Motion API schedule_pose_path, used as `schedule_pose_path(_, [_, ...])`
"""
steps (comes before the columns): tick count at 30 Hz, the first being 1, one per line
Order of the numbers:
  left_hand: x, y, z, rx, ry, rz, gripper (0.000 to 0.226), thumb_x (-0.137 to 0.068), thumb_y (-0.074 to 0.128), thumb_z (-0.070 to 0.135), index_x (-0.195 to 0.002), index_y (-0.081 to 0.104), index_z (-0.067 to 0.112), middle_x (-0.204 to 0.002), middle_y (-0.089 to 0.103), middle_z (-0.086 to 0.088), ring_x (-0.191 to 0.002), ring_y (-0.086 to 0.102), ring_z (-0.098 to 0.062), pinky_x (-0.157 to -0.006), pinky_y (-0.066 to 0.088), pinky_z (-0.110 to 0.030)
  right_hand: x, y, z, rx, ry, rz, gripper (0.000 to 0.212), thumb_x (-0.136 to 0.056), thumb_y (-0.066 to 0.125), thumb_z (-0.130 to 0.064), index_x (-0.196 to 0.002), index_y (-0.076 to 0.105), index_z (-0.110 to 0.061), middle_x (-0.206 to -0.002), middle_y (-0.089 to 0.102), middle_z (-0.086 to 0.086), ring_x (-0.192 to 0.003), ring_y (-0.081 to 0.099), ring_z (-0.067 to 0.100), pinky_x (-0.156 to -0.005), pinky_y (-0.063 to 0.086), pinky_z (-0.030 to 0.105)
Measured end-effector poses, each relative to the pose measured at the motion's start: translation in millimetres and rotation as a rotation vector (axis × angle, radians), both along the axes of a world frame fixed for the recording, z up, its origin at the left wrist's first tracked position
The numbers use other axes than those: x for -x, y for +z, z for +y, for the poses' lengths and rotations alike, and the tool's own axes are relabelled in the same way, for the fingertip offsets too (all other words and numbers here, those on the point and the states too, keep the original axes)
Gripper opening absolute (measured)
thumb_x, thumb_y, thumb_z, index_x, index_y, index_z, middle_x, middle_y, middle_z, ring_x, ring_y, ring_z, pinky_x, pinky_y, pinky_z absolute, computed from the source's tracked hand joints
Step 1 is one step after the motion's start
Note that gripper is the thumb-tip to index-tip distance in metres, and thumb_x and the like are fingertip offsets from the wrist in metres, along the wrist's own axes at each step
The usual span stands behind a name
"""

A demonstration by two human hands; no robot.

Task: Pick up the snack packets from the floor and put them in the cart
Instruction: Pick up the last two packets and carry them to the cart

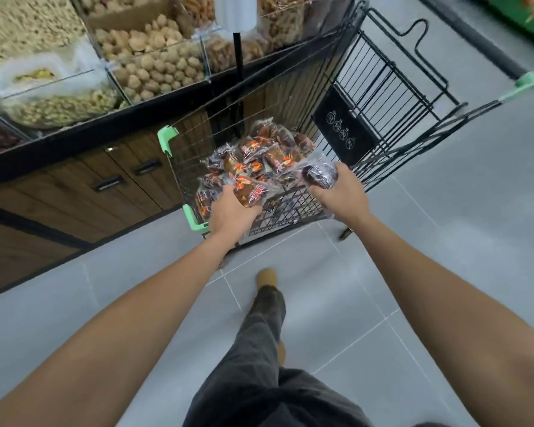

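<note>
A black wire shopping cart (383, 87) with mint-green corner guards stands ahead of me on the grey tile floor. Several clear snack packets (259, 155) with brown contents and red-orange print lie heaped in its basket. My left hand (228, 214) grips a red-printed snack packet (250, 192) over the cart's near rim. My right hand (339, 192) holds a dark purple-printed packet (319, 175), also above the near rim, over the basket.
A display counter (111, 131) with clear bins of bulk snacks and wooden cabinet doors runs along the left, close against the cart. My leg and shoe (267, 278) stand on the tiles just behind the cart. Grey floor stretches to the right.
</note>
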State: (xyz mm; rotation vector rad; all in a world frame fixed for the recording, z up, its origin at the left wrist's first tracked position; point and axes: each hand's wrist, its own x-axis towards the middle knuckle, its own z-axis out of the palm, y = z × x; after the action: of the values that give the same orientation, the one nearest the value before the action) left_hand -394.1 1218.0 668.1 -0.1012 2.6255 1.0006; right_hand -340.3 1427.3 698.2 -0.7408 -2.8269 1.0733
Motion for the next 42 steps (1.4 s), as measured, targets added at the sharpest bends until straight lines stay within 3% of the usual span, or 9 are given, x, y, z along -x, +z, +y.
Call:
schedule_pose_path(5, [52.0, -27.1, 22.9, -0.009, 0.114, -0.018, 0.072, -0.068, 0.076, 0.046, -0.125, 0.04, 0.021, -0.106, 0.059, 0.002, -0.092, 0.058, -0.021, -0.073, 0.053, -0.038, 65.4, -16.4, 32.8, -0.078, 0.143, -0.051, 0.051, -0.079, 0.071, -0.037, -0.117, 0.05, -0.011, -0.093, 0.054, -0.001, -0.082, 0.052, 0.019, -0.06, 0.04, 0.029])
schedule_pose_path(8, [82.8, -48.2, 39.1, -0.023, 0.17, -0.036, 0.064, -0.071, 0.077, 0.038, -0.12, 0.04, 0.021, -0.099, 0.056, 0.003, -0.084, 0.06, -0.019, -0.064, 0.053, -0.036, 115.5, -39.4, 46.7, -0.068, 0.215, -0.149, 0.056, -0.075, 0.072, -0.044, -0.117, 0.05, -0.015, -0.097, 0.062, 0.001, -0.084, 0.059, 0.022, -0.071, 0.053, 0.039])
schedule_pose_path(13, [119.2, -93.0, 64.2, -0.002, 0.247, -0.155, 0.067, -0.069, 0.079, 0.041, -0.117, 0.039, 0.018, -0.108, 0.056, -0.004, -0.098, 0.058, -0.026, -0.082, 0.054, -0.045, 174.8, -88.9, 51.8, -0.057, 0.362, -0.375, 0.064, -0.076, 0.072, -0.044, -0.124, 0.043, -0.012, -0.111, 0.056, 0.005, -0.1, 0.055, 0.025, -0.09, 0.05, 0.045])
schedule_pose_path(22, [143.5, -177.1, 65.0, -0.109, 0.59, -0.522, 0.07, -0.072, 0.08, 0.032, -0.122, 0.035, 0.013, -0.121, 0.054, -0.011, -0.108, 0.056, -0.031, -0.096, 0.047, -0.045, 211.3, -184.6, 27.6, 0.171, 0.406, -0.675, 0.059, -0.081, 0.075, -0.032, -0.119, 0.039, -0.005, -0.115, 0.059, 0.013, -0.108, 0.058, 0.029, -0.093, 0.048, 0.038])
schedule_pose_path(25, [148.5, -195.4, 66.9, -0.115, 0.609, -0.585, 0.076, -0.075, 0.078, 0.035, -0.131, 0.032, 0.011, -0.125, 0.055, -0.011, -0.114, 0.056, -0.031, -0.099, 0.044, -0.039, 217.8, -203.6, 15.7, 0.182, 0.406, -0.7, 0.052, -0.081, 0.074, -0.037, -0.109, 0.044, -0.005, -0.105, 0.061, 0.012, -0.101, 0.06, 0.027, -0.09, 0.051, 0.039])
schedule_pose_path(29, [156.7, -215.6, 68.3, -0.1, 0.653, -0.644, 0.087, -0.074, 0.077, 0.043, -0.139, 0.029, 0.009, -0.133, 0.051, -0.008, -0.12, 0.052, -0.031, -0.098, 0.041, -0.036, 223.3, -223.2, 6.7, 0.157, 0.356, -0.712, 0.074, -0.08, 0.072, -0.045, -0.13, 0.037, -0.003, -0.117, 0.055, 0.011, -0.107, 0.057, 0.028, -0.093, 0.048, 0.038])
schedule_pose_path(33, [150.5, -226.5, 66.8, -0.05, 0.638, -0.706, 0.083, -0.07, 0.075, 0.051, -0.135, 0.042, 0.012, -0.128, 0.057, -0.006, -0.113, 0.057, -0.027, -0.091, 0.044, -0.032, 219.2, -233.8, -0.1, 0.124, 0.324, -0.721, 0.083, -0.075, 0.074, -0.05, -0.13, 0.031, -0.005, -0.123, 0.052, 0.015, -0.113, 0.054, 0.033, -0.094, 0.048, 0.046])
schedule_pose_path(38, [142.2, -229.4, 67.6, -0.041, 0.609, -0.726, 0.082, -0.069, 0.078, 0.047, -0.132, 0.041, 0.01, -0.13, 0.052, -0.008, -0.117, 0.053, -0.03, -0.098, 0.045, -0.036, 219.1, -231.9, 0.1, 0.131, 0.337, -0.744, 0.085, -0.076, 0.072, -0.054, -0.13, 0.028, -0.005, -0.126, 0.05, 0.016, -0.114, 0.053, 0.033, -0.094, 0.048, 0.046])
schedule_pose_path(42, [142.3, -219.1, 69.1, -0.075, 0.613, -0.707, 0.077, -0.071, 0.078, 0.039, -0.133, 0.04, 0.012, -0.126, 0.055, -0.01, -0.11, 0.058, -0.027, -0.092, 0.048, -0.033, 221.6, -221.6, 3.5, 0.155, 0.387, -0.758, 0.087, -0.081, 0.069, -0.049, -0.14, 0.023, -0.002, -0.141, 0.039, 0.018, -0.128, 0.044, 0.034, -0.104, 0.04, 0.043])
